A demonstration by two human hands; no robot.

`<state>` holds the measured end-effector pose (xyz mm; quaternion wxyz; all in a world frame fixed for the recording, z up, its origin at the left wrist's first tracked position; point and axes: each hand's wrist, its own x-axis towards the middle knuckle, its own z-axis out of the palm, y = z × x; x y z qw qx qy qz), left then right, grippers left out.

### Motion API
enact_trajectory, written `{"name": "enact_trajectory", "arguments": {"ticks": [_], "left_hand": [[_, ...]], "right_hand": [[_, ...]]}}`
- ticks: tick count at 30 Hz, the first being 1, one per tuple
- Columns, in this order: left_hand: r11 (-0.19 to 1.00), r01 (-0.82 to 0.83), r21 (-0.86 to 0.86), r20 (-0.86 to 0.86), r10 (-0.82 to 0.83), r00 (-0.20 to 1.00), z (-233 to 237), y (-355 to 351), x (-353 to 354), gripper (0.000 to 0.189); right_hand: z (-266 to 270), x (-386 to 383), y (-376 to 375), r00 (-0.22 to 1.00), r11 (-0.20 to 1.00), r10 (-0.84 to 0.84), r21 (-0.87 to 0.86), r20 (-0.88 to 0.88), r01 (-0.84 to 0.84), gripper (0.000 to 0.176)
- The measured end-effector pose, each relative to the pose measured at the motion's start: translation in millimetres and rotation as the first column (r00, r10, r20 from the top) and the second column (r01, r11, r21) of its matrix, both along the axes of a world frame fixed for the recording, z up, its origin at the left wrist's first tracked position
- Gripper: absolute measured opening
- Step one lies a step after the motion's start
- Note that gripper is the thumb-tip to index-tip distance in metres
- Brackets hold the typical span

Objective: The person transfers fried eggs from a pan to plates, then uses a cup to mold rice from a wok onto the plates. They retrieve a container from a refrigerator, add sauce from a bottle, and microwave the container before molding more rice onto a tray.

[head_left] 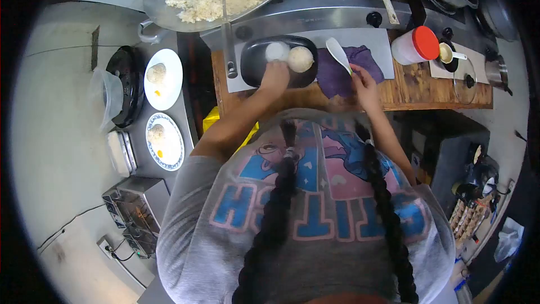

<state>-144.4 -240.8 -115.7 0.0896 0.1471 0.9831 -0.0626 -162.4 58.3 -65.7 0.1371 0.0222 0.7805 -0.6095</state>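
Observation:
My left hand [275,77] reaches over a black oval dish [256,59], its fingers curled at the near edge of a small white round cup [277,52]; the fingertips are partly hidden. Beside the cup, in the same dish, sits a pale round mound of rice [300,59]. In my right hand [365,83] is the thin green-tipped handle of a white spoon [337,53]. The spoon's bowl points away from me, above a crumpled purple cloth [343,76].
A large pan of rice [152,0] with a metal turner [228,39] stands at the back left. Two plates [177,67] with rice sit at left. A red-lidded jar [402,49], a measuring scoop [445,53] and a glass lid [464,91] lie right. Stove knobs line the back.

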Motion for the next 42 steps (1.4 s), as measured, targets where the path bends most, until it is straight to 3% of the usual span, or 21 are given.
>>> {"name": "enact_trajectory", "arguments": {"ticks": [3, 4, 6, 8, 10, 11, 13, 14, 15, 16, 17, 19, 20, 21, 23, 26, 31, 33, 37, 40, 42], "left_hand": [[0.984, -0.028, 0.177, -0.132, 0.052, 0.99, 39, -15, 6, 0.019], [0.971, -0.047, 0.233, -0.219, 0.099, 0.971, 58, -21, 14, 0.016], [0.93, -0.161, 0.331, -0.169, 0.226, 0.959, 85, -40, 38, 0.016], [0.807, -0.299, 0.509, -0.096, 0.399, 0.912, 103, -71, 72, 0.015], [0.664, -0.319, 0.676, -0.105, 0.516, 0.85, 115, -108, 107, 0.014], [0.606, -0.277, 0.746, -0.12, 0.53, 0.839, 124, -130, 119, 0.014], [0.52, -0.417, 0.746, 0.002, 0.624, 0.782, 161, -160, 142, 0.015], [0.418, -0.409, 0.811, 0.047, 0.651, 0.758, 183, -170, 146, 0.018], [0.435, -0.332, 0.837, -0.062, 0.677, 0.733, 197, -178, 145, 0.017], [0.294, -0.443, 0.847, 0.141, 0.679, 0.721, 210, -198, 147, 0.016], [0.286, -0.393, 0.874, 0.092, 0.696, 0.712, 214, -213, 141, 0.014], [0.476, -0.251, 0.843, -0.149, 0.655, 0.741, 262, -216, 101, 0.01], [0.598, -0.198, 0.777, -0.255, 0.586, 0.769, 287, -217, 76, 0.01], [0.7, -0.073, 0.71, -0.414, 0.499, 0.761, 303, -217, 47, 0.012], [0.734, -0.021, 0.678, -0.4, 0.393, 0.828, 324, -219, -11, 0.016], [0.831, -0.097, 0.548, -0.229, 0.261, 0.938, 315, -222, -111, 0.021], [0.923, 0.04, 0.382, -0.253, 0.063, 0.966, 239, -197, -243, 0.034], [0.962, -0.102, 0.252, 0.061, 0.09, 0.994, 215, -183, -271, 0.034], [0.949, -0.083, 0.305, 0.114, 0.05, 0.992, 189, -168, -295, 0.025], [0.939, 0.117, 0.323, 0.02, -0.131, 0.991, 145, -174, -314, 0.018], [0.908, -0.083, 0.41, 0.067, 0.061, 0.996, 144, -167, -316, 0.031]], "right_hand": [[13, -10, -2, 0.996, 0.997, 0.005, 0.071, -0.085, 0.001, 0.028], [13, -16, -1, 0.999, 0.999, -0.025, -0.025, -0.033, 0.024, 0.028], [28, -26, -3, 0.998, 0.997, -0.052, -0.055, -0.044, 0.05, 0.028], [32, -40, -3, 0.994, 0.993, -0.075, -0.092, -0.076, 0.068, 0.028], [34, -70, -1, 0.94, 0.985, -0.1, 0.098, -0.326, 0.139, 0.027], [61, -78, -14, 0.952, 0.984, -0.179, -0.045, -0.248, 0.173, 0.029], [93, -103, -22, 0.951, 0.982, -0.174, -0.111, -0.256, 0.15, 0.029], [116, -114, -33, 0.949, 0.99, -0.141, -0.016, -0.284, 0.142, 0.029], [140, -128, -48, 0.943, 0.987, -0.111, 0.076, -0.313, 0.141, 0.03], [157, -139, -62, 0.926, 0.989, -0.052, 0.11, -0.374, 0.099, 0.03], [174, -150, -78, 0.924, 0.989, -0.047, 0.11, -0.378, 0.096, 0.03], [204, -171, -113, 0.717, 0.922, 0.257, 0.387, -0.648, 0.02, 0.027], [213, -184, -131, 0.715, 0.92, 0.261, 0.392, -0.648, 0.019, 0.027], [221, -198, -149, 0.695, 0.814, 0.411, 0.58, -0.59, 0.012, 0.025], [237, -218, -185, 0.696, 0.554, 0.6, 0.833, -0.395, -0.005, 0.023], [228, -249, -227, 0.674, 0.279, 0.712, 0.96, -0.194, -0.018, 0.022], [196, -306, -264, 0.721, 0.283, 0.667, 0.959, -0.19, -0.009, 0.024], [181, -314, -264, 0.735, 0.245, 0.664, 0.969, -0.138, -0.039, 0.025], [181, -304, -264, 0.645, 0.226, 0.762, 0.958, -0.06, -0.178, 0.023], [176, -279, -270, 0.585, 0.249, 0.81, 0.93, -0.047, -0.27, 0.023], [175, -268, -279, 0.562, 0.278, 0.822, 0.925, -0.091, -0.257, 0.022]]}}
